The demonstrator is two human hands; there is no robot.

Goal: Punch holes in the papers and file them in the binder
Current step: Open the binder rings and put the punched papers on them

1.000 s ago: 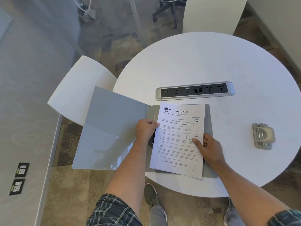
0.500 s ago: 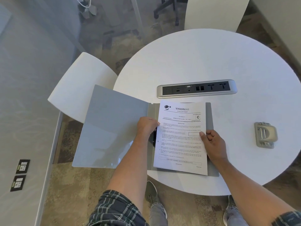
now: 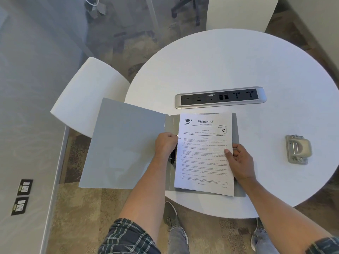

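A grey binder (image 3: 126,145) lies open on the near left of the round white table (image 3: 229,66), its front cover hanging past the table edge. A stack of printed papers (image 3: 203,162) headed VISIONIAS lies flat on the binder's right half. My left hand (image 3: 166,144) is closed at the binder's ring mechanism beside the papers' left edge; a metal ring shows at its fingertips. My right hand (image 3: 239,161) pinches the papers' right edge, thumb on top. A grey hole punch (image 3: 298,152) stands alone on the table to the right.
A silver power and data socket strip (image 3: 220,97) is set into the table just beyond the binder. White chairs stand at the left (image 3: 88,96) and at the far side (image 3: 240,12). Floor sockets (image 3: 23,196) sit at lower left.
The papers have swung from a tilt to lie square on the binder's right half. My right hand has slid up the right edge; my left hand stays at the rings.
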